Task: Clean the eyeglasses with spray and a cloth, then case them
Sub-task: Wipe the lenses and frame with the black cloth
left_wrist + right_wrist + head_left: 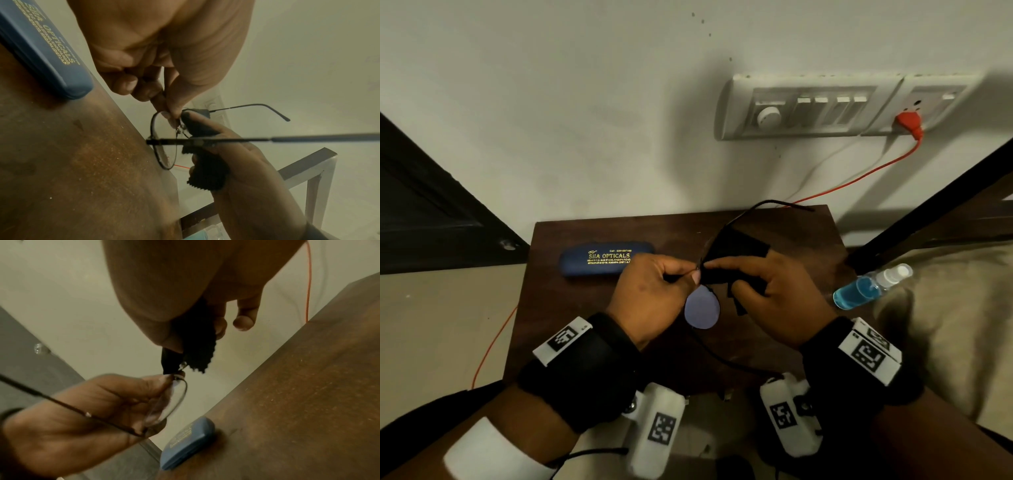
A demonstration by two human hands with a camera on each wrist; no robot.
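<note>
Thin black round-framed eyeglasses (702, 310) hang above the brown table (592, 308), temples unfolded. My left hand (654, 291) pinches the frame at the bridge (170, 113); the free lens (164, 407) shows in the right wrist view. My right hand (774, 291) holds a black cloth (736, 255) wrapped over the other lens, thumb and fingers pinching it (197, 128). The closed blue case (606, 262), printed with gold letters, lies on the table behind my left hand. The spray bottle (869, 286) of blue liquid lies on its side to the right.
A switchboard (815, 109) with a red plug (909, 121) sits on the wall; an orange cable (859, 178) runs down behind the table. A dark frame (928, 219) and beige bedding (962, 325) lie to the right. A dark door (431, 212) stands left.
</note>
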